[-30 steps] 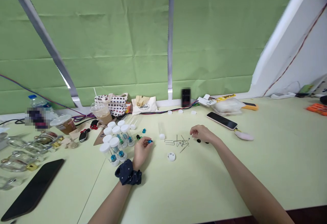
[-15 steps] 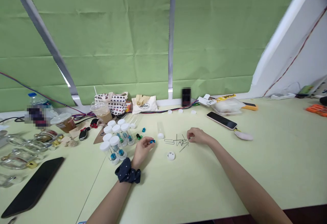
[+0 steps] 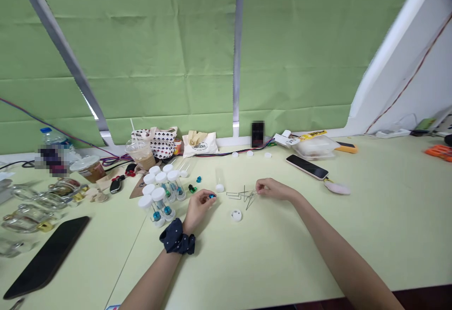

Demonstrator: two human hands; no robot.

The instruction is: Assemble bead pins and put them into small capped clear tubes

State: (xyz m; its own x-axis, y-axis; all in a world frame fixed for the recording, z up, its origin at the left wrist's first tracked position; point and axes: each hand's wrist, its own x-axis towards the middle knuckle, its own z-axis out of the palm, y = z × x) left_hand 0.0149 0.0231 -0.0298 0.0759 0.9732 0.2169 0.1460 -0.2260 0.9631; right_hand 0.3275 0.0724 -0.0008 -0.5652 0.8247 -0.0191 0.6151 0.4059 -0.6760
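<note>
Between the fingertips of my left hand (image 3: pixel 197 208) is a small shiny blue part (image 3: pixel 212 196), too small to make out in detail. My right hand (image 3: pixel 271 189) is pinched closed at the right end of a loose pile of thin L-shaped metal rods (image 3: pixel 243 195), which look like hex keys; one rod reaches into its fingertips. A clear tube (image 3: pixel 220 178) with a white cap lies behind the pile. In front of it rests a white cap (image 3: pixel 236 215) holding tiny dark bits. Left of my left hand are a green-black part (image 3: pixel 192 188) and another blue part (image 3: pixel 198 179).
Several white-capped tubes (image 3: pixel 158 194) with blue parts inside stand at left. Behind them are drink cups (image 3: pixel 141 153) and a cloth bag (image 3: pixel 199 146). A phone (image 3: pixel 306 167) and a plastic container (image 3: pixel 314 147) lie at right. A dark flat panel (image 3: pixel 47 258) is at front left.
My right hand has moved slightly left, and some rods at the pile's right side have shifted. The blue part sits at a different angle in my left fingers.
</note>
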